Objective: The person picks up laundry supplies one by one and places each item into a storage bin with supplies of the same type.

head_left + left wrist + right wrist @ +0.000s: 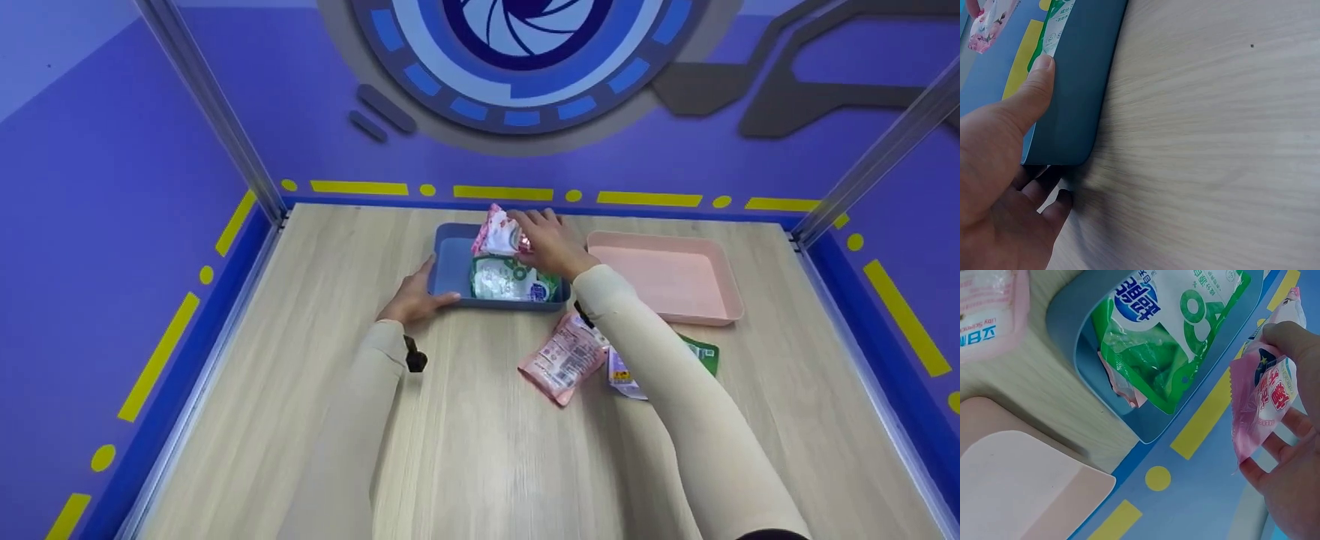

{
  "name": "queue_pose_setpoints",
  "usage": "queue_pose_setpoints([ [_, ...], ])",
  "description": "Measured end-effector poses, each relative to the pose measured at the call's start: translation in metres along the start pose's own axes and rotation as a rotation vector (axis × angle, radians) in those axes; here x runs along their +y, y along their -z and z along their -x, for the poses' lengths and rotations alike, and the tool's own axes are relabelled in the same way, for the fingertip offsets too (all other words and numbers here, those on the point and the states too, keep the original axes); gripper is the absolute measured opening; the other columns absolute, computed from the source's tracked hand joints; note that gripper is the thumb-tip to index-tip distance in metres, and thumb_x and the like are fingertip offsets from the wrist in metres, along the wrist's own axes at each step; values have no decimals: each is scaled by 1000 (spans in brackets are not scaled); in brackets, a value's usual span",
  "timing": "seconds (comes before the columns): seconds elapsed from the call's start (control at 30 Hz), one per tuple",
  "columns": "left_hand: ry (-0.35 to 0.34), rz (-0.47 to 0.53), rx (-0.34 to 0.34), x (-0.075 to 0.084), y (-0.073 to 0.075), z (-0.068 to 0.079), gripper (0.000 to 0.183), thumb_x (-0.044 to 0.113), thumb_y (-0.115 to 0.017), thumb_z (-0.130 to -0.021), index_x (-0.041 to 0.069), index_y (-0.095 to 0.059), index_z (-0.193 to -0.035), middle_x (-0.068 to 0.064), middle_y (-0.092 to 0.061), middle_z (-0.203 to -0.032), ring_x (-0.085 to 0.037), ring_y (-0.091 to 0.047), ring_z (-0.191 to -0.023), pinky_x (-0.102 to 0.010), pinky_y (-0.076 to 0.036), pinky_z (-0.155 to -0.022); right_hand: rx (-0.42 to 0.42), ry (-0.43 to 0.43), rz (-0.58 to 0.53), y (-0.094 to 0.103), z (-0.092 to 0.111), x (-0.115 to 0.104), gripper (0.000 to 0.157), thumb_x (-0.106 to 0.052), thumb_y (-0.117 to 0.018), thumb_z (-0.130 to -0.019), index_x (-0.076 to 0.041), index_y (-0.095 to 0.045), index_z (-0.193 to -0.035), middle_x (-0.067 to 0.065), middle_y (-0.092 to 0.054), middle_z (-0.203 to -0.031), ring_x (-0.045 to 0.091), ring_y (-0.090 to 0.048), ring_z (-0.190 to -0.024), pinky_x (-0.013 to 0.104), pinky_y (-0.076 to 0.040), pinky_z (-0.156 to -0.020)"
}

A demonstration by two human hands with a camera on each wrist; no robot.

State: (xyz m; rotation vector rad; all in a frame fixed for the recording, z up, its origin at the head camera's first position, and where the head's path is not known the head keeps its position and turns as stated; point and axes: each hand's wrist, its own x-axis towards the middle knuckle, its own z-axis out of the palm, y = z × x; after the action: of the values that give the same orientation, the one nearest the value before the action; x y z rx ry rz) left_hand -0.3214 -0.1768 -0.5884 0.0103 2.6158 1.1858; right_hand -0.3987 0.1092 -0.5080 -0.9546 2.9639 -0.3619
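My right hand [553, 246] holds a pink-and-white plastic packet [1266, 388] with a crimped edge over the back of the blue tray [452, 264]. Thumb and fingers pinch it from opposite sides in the right wrist view. Inside the tray lies a green-and-white pouch [510, 279], its printed face up. Part of a pinkish packet [1123, 385] shows beneath that pouch. At the tray's front left corner, my left hand [414, 297] grips the wall. Its thumb [1039, 84] presses on the rim, while the other fingers curl around the outside.
A pink tray [664, 274] stands just right of the blue one. In front of the trays lie a pink pouch [566, 361], a purple-and-white pouch [624, 377] and a green one [705, 352], the last two partly hidden by my right sleeve. A printed wall [360, 157] rises behind the table.
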Motion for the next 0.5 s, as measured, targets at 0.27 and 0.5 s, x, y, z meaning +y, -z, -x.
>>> queue_pose_setpoints([
  [0.27, -21, -20, 1, 0, 0, 0, 106, 41, -75, -94, 12, -3, -166, -18, -21, -169, -35, -23, -154, -47, -21, -125, -28, -14, 55, -5, -7, -3, 76, -36, -74, -96, -24, -33, -159, 10, -48, -155, 37, -43, -136, 63, -29, -116],
  [0.5, -17, -9, 4, 0, 0, 0, 106, 41, -75, -94, 11, -4, -166, -19, -20, -169, -34, -23, -154, -47, -21, -125, -42, -36, 29, -11, -11, -4, 78, -34, -76, -95, -25, -34, -159, 9, -46, -158, 37, -39, -141, 64, -23, -120],
])
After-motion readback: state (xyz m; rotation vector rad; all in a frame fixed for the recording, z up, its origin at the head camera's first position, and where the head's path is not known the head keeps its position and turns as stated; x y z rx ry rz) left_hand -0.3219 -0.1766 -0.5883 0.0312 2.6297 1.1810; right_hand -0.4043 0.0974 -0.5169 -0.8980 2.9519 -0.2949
